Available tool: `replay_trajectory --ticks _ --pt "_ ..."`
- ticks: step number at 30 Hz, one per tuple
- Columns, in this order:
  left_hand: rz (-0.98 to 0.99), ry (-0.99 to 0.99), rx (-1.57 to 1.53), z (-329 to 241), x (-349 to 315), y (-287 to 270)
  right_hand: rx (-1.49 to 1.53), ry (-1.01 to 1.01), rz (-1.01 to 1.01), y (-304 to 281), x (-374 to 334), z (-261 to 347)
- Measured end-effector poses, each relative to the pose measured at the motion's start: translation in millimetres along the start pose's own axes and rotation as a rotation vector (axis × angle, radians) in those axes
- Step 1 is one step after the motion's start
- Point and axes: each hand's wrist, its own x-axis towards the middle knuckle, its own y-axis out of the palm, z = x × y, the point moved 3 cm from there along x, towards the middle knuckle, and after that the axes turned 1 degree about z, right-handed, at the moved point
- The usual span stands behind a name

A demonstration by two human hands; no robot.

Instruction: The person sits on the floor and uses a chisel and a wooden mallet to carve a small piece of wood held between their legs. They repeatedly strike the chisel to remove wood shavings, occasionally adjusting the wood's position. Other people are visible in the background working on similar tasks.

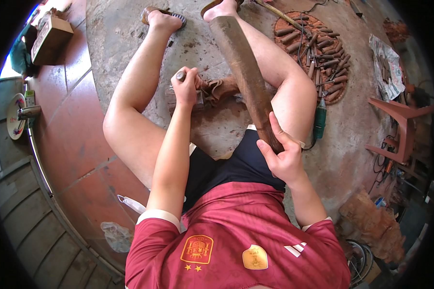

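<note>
My left hand [184,90] is closed around a chisel [181,75], whose round handle end pokes out above the fist; its blade is hidden. Below and beside that hand, a carved piece of brown wood [222,91] lies on the floor between my legs. My right hand [285,156] grips a long, slightly bent wooden mallet [243,72] by its lower end. The mallet slants up and to the left, its thick end held in the air, and it covers part of the carving's right side.
At the far right, several chisels [329,62] lie on a round patch of reddish wood dust. A green power tool [319,123] with a cord is beside my right leg. An upturned reddish plastic stool [400,127] is farther right. A wooden box [51,41] stands far left.
</note>
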Motion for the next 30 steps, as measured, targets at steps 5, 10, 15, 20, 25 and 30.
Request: replay_trajectory --ticks 5,10,15,20,25,30 --pt "-0.003 0.019 -0.023 2 1 2 -0.008 0.011 0.074 5 -3 0" --pt "-0.022 0.060 0.087 2 0 6 -0.054 0.096 0.163 9 -1 6" --pt "-0.037 0.191 0.282 -2 -4 13 -0.145 -0.101 0.066 20 0 0" --pt "0.056 0.318 0.498 6 -5 9 -0.227 0.008 0.214 40 1 -19" --pt "0.104 0.239 0.314 27 -5 4 -0.244 -0.210 0.002 38 -7 -8" --pt "0.219 0.315 0.851 32 -11 17 -0.373 -0.108 0.110 33 -8 -13"
